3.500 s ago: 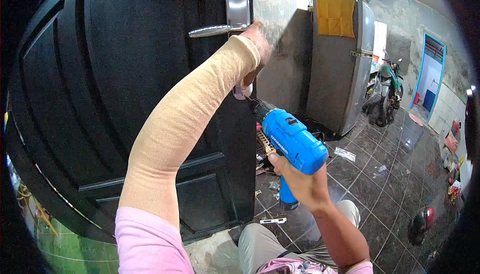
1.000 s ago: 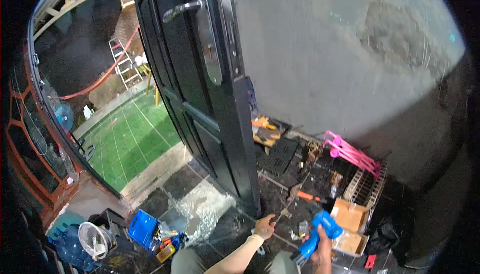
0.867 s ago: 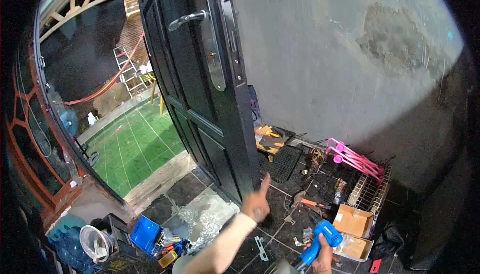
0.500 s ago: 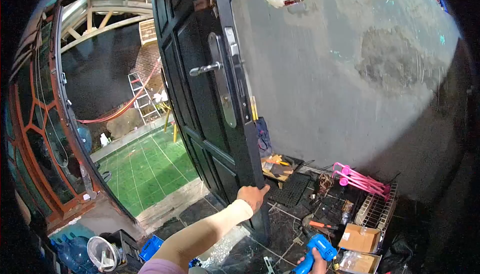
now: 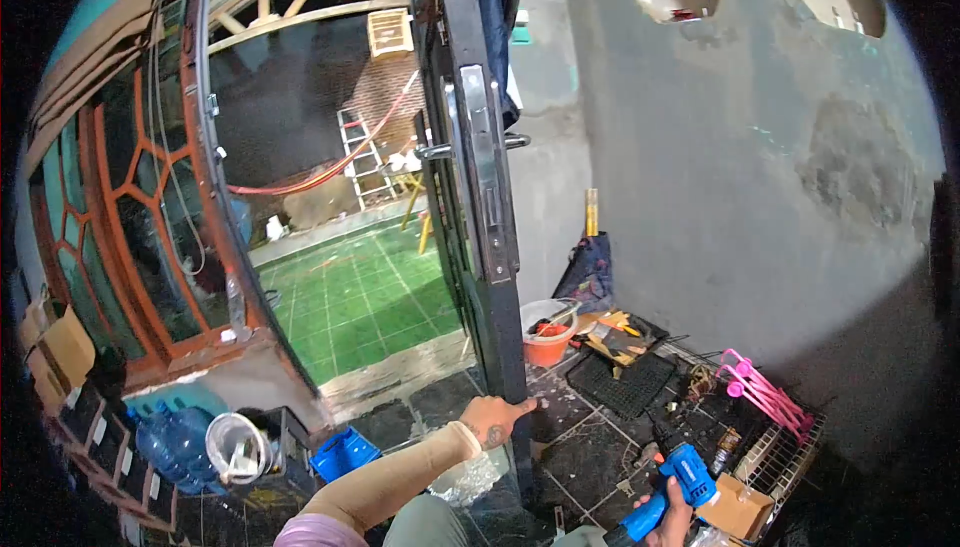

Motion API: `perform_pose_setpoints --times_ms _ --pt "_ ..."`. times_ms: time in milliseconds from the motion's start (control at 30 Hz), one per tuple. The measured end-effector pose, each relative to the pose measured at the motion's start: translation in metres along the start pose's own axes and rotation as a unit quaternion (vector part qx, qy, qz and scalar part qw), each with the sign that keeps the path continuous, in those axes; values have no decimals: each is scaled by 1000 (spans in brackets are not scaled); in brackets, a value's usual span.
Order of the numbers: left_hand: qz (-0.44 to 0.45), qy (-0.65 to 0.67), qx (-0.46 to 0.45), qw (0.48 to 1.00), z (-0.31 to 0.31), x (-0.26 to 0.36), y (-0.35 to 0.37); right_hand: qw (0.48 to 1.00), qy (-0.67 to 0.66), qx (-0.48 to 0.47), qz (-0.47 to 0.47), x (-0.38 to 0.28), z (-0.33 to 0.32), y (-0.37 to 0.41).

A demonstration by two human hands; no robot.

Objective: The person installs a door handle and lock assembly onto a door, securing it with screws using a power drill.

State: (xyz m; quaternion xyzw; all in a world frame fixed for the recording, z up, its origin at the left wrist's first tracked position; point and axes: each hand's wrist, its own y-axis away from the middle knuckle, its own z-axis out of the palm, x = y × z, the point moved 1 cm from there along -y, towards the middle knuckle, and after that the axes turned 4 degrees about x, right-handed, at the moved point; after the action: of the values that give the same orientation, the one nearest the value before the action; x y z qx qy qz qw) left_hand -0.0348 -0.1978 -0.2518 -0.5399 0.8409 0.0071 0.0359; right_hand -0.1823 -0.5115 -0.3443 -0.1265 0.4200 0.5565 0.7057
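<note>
My left hand [image 5: 490,421] is on the lower part of the black door [image 5: 500,347], its fingers around the door's edge and one pointing right. The door stands open, its edge towards me, with a metal lock plate [image 5: 483,147] and a handle [image 5: 515,141] higher up. At the lower right, my right hand [image 5: 676,513] is closed around a blue power drill [image 5: 690,477]. The drill's far end is partly hidden by the hand and the frame edge.
Right of the door stand an orange bucket [image 5: 547,347], a black mat [image 5: 622,384], pink rods [image 5: 765,392] and a wire rack [image 5: 778,467]. On the left are a blue bottle [image 5: 178,442], a white bucket [image 5: 238,447] and a blue tray [image 5: 345,454].
The view has shifted, and the door has turned so that its edge now faces me. The orange bucket has come into view. The drill in my right hand is higher and further right.
</note>
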Motion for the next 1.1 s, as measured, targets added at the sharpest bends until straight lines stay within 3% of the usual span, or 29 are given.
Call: perform_pose_setpoints --times_ms 167,300,400,433,533,667,767,867,967,1067,1100 --pt "-34 31 9 999 14 -29 31 998 10 -31 56 16 27 -6" --pt "-31 58 23 998 35 -67 58 996 20 -72 55 52 33 -24" --pt "-85 42 -9 995 29 -73 77 994 37 -94 45 58 49 -17" --pt "-53 42 64 996 39 -82 82 994 39 -96 44 55 57 -9" --pt "-72 19 20 997 40 -98 95 988 64 -132 53 56 70 0" --pt "-57 10 43 997 33 -111 109 980 93 -164 68 62 84 9" --pt "-94 -1 -18 995 28 -116 111 971 113 -190 92 73 86 6" --pt "-96 11 -7 995 20 -116 119 961 67 -262 52 74 105 7" --pt "-140 70 -38 987 13 -110 127 945 47 -314 83 68 113 4" --pt "-101 190 171 961 -5 -85 143 935 16 -343 93 66 121 -3" --pt "-148 256 157 942 -25 -71 141 932 10 -349 96 67 125 -8"
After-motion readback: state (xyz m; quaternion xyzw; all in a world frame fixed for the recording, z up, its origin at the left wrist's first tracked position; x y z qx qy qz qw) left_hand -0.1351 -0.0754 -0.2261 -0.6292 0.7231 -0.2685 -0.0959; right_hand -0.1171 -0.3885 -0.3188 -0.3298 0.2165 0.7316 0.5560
